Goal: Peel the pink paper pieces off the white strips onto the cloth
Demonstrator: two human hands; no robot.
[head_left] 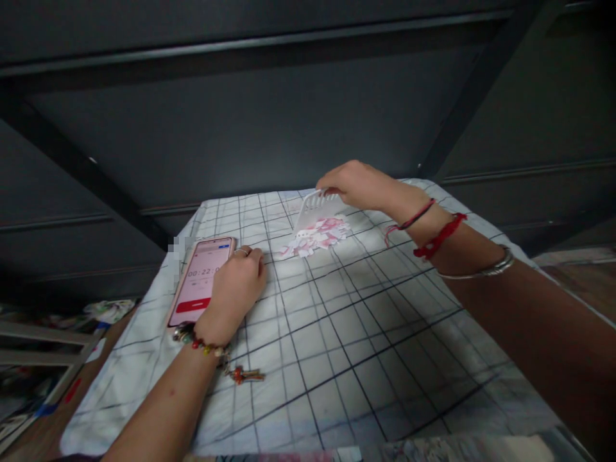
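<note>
Your right hand (359,184) grips the white slotted plate (312,208) by its upper edge, above the pink-and-white scraps (325,235) on the tabletop (327,333). Your left hand (237,279) is curled, partly covering the phone (195,256); you cannot tell whether it holds anything.

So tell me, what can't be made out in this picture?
All in the head view:
- Phone: the timer's last digits, covered by the left hand.
- White slotted tool: its upper right corner, behind the right hand.
- Pink-and-white scraps: any fine markings, too small and blurred.
</note>
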